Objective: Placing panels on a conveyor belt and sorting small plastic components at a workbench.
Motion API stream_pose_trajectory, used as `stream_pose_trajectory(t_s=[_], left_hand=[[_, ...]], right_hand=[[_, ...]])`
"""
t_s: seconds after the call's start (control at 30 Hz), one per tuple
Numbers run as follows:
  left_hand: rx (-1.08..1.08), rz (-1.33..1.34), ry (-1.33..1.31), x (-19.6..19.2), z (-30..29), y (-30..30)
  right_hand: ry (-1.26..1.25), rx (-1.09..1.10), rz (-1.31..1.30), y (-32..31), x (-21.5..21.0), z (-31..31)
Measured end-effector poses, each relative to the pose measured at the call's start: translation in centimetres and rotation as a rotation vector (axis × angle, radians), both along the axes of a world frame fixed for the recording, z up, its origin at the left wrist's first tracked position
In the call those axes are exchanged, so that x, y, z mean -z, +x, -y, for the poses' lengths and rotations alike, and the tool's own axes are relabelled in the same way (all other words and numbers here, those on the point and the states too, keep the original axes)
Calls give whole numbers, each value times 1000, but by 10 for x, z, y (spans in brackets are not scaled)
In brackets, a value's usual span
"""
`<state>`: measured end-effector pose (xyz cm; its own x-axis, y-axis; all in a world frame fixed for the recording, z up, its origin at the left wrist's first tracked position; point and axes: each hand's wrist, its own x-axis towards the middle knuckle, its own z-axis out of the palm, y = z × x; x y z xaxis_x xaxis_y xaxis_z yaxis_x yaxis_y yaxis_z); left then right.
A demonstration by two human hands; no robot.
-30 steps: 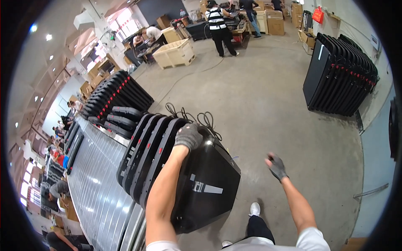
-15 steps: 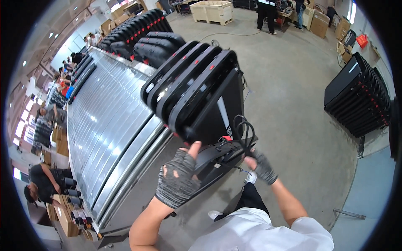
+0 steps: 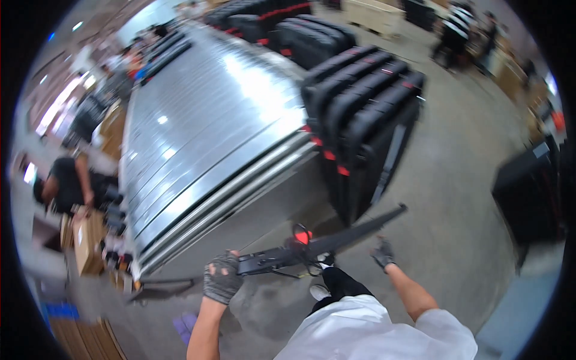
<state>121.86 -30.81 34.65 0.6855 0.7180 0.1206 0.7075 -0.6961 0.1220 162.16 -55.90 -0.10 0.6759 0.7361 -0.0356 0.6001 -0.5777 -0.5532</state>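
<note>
My left hand (image 3: 223, 277), in a grey fingerless glove, is closed round the near-left end of a long black flat unit (image 3: 354, 236). The unit slants up to the right in front of my legs, seen mostly along its narrow edge. A looped black cable (image 3: 312, 261) and a red part (image 3: 303, 236) lie at its middle. My right hand (image 3: 383, 255), gloved alike, hangs apart from the unit, below its far right end. Its fingers look loosely spread, with nothing visible in them, though motion blurs them.
A metal slatted conveyor table (image 3: 198, 138) lies at my left. Several black flat units (image 3: 366, 114) with red parts stand on edge beside its end. Another black stack (image 3: 525, 198) stands far right. A person in dark clothes (image 3: 67, 183) is beside cardboard boxes (image 3: 88, 243) at left.
My view has turned, so the conveyor and standing units sit further right. The black unit in my left hand has come away from the row. My right hand has let go of the cable.
</note>
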Motion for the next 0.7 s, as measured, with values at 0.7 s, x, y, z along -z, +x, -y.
stream_pose_trajectory(t_s=[0.7], left_hand=[[-300,-78,-216,206,-54,-303]], right_hand=[[-831,-1124,185,-62,13,-213]])
